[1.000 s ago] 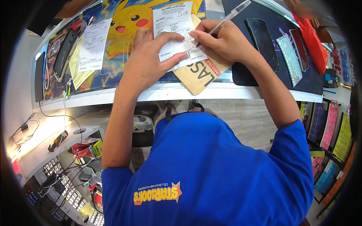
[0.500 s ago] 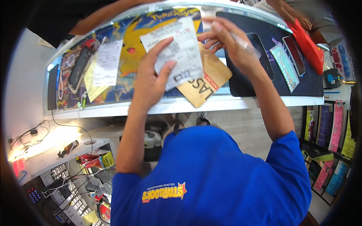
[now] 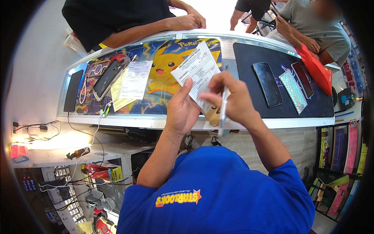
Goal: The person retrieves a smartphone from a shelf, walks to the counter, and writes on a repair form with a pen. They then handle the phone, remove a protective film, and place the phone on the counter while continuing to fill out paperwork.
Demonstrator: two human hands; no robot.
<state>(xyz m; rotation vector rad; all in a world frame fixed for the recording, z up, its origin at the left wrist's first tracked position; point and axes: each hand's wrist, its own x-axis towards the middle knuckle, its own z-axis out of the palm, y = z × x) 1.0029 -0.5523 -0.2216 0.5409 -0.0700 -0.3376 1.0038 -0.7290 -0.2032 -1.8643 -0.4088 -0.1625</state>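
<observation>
A white printed form (image 3: 194, 72), with some handwriting on it, is tilted in my left hand (image 3: 182, 109), thumb on top and the other fingers underneath. Below the form shows the end of a tan cardboard piece (image 3: 213, 118), partly covered by my right hand. My right hand (image 3: 235, 97) is beside the form with its fingers curled around a slim whitish pen (image 3: 223, 113), which points down toward me and is blurred. Both hands are over the near edge of the counter.
Another white form (image 3: 134, 84) on yellow paper (image 3: 121, 99) lies left on a cartoon mat (image 3: 159, 84), near a black phone case (image 3: 107, 80). A dark phone (image 3: 267, 84), a glittery case (image 3: 294, 91) and a red bag (image 3: 316, 72) are right. Two people sit across the counter.
My hands have drawn closer to me and together, bringing the form and cardboard along. The pen has swung downward in my right hand. The view has tilted up, showing more of the people opposite.
</observation>
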